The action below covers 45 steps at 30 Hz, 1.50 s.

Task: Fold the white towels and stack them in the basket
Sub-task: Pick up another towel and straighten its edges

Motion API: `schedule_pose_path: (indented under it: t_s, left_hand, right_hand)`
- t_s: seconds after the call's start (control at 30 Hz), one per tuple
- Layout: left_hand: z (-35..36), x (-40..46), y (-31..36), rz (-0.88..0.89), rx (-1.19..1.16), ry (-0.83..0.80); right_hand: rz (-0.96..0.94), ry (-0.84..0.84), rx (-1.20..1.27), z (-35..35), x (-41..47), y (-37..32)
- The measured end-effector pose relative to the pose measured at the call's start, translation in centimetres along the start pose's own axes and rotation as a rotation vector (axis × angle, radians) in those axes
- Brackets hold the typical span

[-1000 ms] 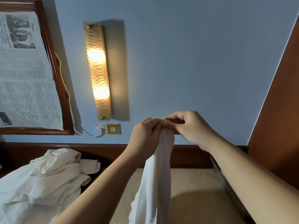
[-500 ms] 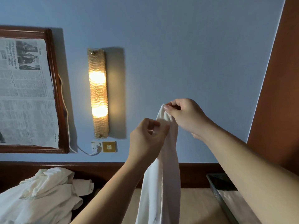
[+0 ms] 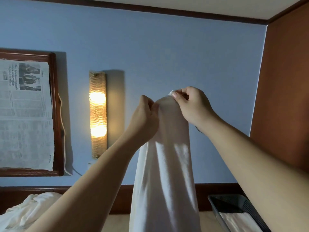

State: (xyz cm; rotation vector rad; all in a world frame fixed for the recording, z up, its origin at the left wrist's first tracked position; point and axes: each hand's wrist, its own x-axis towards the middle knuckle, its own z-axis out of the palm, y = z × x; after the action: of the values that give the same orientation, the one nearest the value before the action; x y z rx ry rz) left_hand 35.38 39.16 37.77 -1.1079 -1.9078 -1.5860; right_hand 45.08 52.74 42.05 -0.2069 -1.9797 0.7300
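A white towel (image 3: 164, 178) hangs in front of me, held up by its top edge against the blue wall. My left hand (image 3: 144, 119) pinches the top edge on the left side. My right hand (image 3: 190, 106) pinches the upper right corner, a little higher. The towel's lower part runs out of view below. A dark mesh basket (image 3: 234, 200) stands at the lower right, with white folded cloth (image 3: 239, 221) inside it. A heap of crumpled white towels (image 3: 28, 210) lies at the lower left.
A lit wall lamp (image 3: 97, 114) hangs behind my left arm. A wooden frame (image 3: 56, 114) with a newspaper page hangs at the left. A brown wall panel (image 3: 284, 97) stands at the right. A beige surface (image 3: 118, 223) lies below.
Both hands have risen with the towel and moved apart along its top edge, spreading it wider. The view has tilted upward, showing more wall and the ceiling edge.
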Motion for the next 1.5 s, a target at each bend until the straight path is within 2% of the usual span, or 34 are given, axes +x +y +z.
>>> schedule_pose_path:
  t_s: [0.07, 0.2, 0.27, 0.43, 0.57, 0.67, 0.8, 0.87, 0.93, 1.17, 1.23, 1.37, 1.5]
  left_hand:
    - [-0.2, 0.2, 0.0, 0.040, 0.000, -0.019]
    - [-0.7, 0.3, -0.4, 0.079, -0.005, -0.077]
    - [-0.9, -0.1, -0.5, 0.106, 0.021, -0.112]
    - [0.7, -3.2, -2.0, 0.149, 0.107, -0.194]
    - [2.1, -6.0, -2.3, 0.152, 0.084, -0.179]
    - [2.5, -7.2, -2.7, 0.040, -0.094, -0.182]
    - [1.6, -8.3, -4.4, -0.245, -0.614, -0.362]
    - [1.1, -9.4, -5.3, -0.283, -0.652, -0.412]
    - [0.9, -10.5, -6.5, -0.297, -0.601, -0.465]
    - [1.4, -14.9, -11.3, -0.156, -0.115, -0.478]
    - [1.0, -14.4, -11.8, -0.089, -0.046, -0.446]
    - [-0.8, -10.6, -11.4, 0.154, 0.125, -0.411]
    - [-1.5, -7.3, -9.9, 0.316, 0.248, -0.489]
  right_hand:
    - [-0.020, -0.025, 0.041, -0.4, -0.2, 0.2]
    - [0.027, -0.240, 0.134, -1.7, -0.6, 0.7]
    - [0.036, -0.296, 0.107, -2.4, -0.5, 0.9]
    - [-0.061, -0.223, -0.115, -2.3, -1.5, 0.8]
    - [-0.133, -0.218, -0.145, -1.3, -2.6, 0.6]
    - [-0.142, -0.271, -0.167, -1.7, -2.9, 0.5]
    - [-0.155, -0.359, -0.208, -2.2, -3.9, 0.5]
    - [-0.148, -0.404, -0.246, -2.3, -4.5, 0.9]
    - [-0.125, -0.431, -0.266, -2.5, -5.1, 1.5]
    - [-0.074, -0.479, -0.228, -2.5, -7.0, 4.8]
    - [-0.078, -0.578, -0.244, -2.7, -7.2, 5.5]
    - [-0.056, -0.901, -0.491, -3.7, -6.7, 4.8]
    - [-0.014, -1.032, -0.587, -3.9, -6.3, 3.5]
